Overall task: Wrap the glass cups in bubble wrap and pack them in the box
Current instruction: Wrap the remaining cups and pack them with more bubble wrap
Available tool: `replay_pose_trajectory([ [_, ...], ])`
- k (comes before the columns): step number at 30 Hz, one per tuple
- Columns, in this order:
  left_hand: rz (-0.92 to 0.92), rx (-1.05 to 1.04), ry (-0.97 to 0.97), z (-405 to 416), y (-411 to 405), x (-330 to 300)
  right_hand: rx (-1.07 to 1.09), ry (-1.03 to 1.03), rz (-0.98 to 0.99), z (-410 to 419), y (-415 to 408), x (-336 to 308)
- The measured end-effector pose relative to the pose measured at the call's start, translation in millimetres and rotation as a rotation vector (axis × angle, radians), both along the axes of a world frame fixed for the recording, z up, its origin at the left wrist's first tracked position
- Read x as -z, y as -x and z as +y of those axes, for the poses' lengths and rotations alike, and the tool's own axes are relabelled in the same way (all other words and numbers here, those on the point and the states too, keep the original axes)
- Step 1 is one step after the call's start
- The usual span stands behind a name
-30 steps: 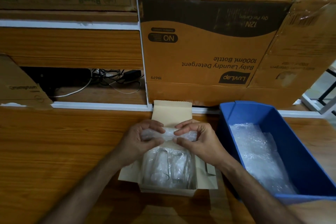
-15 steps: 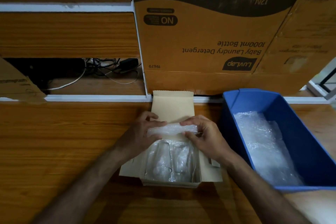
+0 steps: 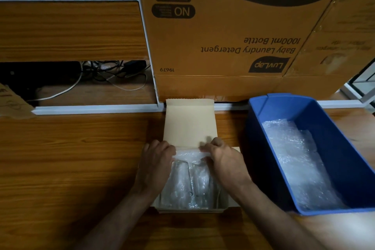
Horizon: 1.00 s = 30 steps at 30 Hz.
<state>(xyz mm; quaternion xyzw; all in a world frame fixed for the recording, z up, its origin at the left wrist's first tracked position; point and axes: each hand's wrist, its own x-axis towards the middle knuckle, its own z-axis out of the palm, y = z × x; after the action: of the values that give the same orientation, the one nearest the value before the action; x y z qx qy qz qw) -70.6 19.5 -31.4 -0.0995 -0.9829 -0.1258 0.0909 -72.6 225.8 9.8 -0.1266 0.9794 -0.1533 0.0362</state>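
Observation:
A small cardboard box [image 3: 190,210] lies open on the wooden table, its lid flap [image 3: 189,123] folded back. Inside it lie two glass cups [image 3: 190,182] side by side in bubble wrap. Across the far end of the box lies a rolled bubble-wrap bundle [image 3: 188,154]. My left hand [image 3: 156,160] grips the bundle's left end and my right hand [image 3: 223,158] grips its right end, both with curled fingers, low at the box's rim. What the bundle holds is hidden by the wrap.
A blue plastic bin [image 3: 261,148] with loose bubble wrap [image 3: 298,160] in it stands just right of the box. Large cardboard cartons [image 3: 223,32] rise behind it. At the back left is a wooden shelf with tangled cables [image 3: 113,73].
Both hands have moved down with the rolled bundle, from above the box to its far end at the rim. The camera has tilted lower and closer.

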Motion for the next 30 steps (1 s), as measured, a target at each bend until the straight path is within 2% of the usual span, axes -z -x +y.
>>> replay_pose_trajectory([
  [3, -0.014, -0.041, 0.048, 1, 1, 4, -0.010, -0.162, 0.063, -10, 3, -2],
  [8, -0.068, -0.033, 0.198, 4, 4, 7, 0.030, -0.222, -0.015, -17, 0, -1],
  [14, -0.116, 0.002, 0.288, 9, -4, 1, 0.009, -0.400, 0.023, -22, 4, 5],
  [17, -0.243, 0.001, 0.324, 21, -18, -8, -0.034, -0.474, -0.048, -22, -1, 8],
  [19, -0.374, 0.032, 0.364, 29, -28, -13, -0.046, -0.450, -0.101, -22, -11, 8],
  [22, -0.531, 0.088, 0.326, 33, -35, -24, -0.091, -0.404, -0.198, -31, -30, 11],
  [25, -0.585, 0.131, 0.248, 30, -35, -19, -0.100, -0.374, -0.349, -39, -34, 13],
  [30, -0.685, 0.173, 0.231, 30, -31, -9, -0.060, -0.252, -0.466, -45, -19, 16],
])
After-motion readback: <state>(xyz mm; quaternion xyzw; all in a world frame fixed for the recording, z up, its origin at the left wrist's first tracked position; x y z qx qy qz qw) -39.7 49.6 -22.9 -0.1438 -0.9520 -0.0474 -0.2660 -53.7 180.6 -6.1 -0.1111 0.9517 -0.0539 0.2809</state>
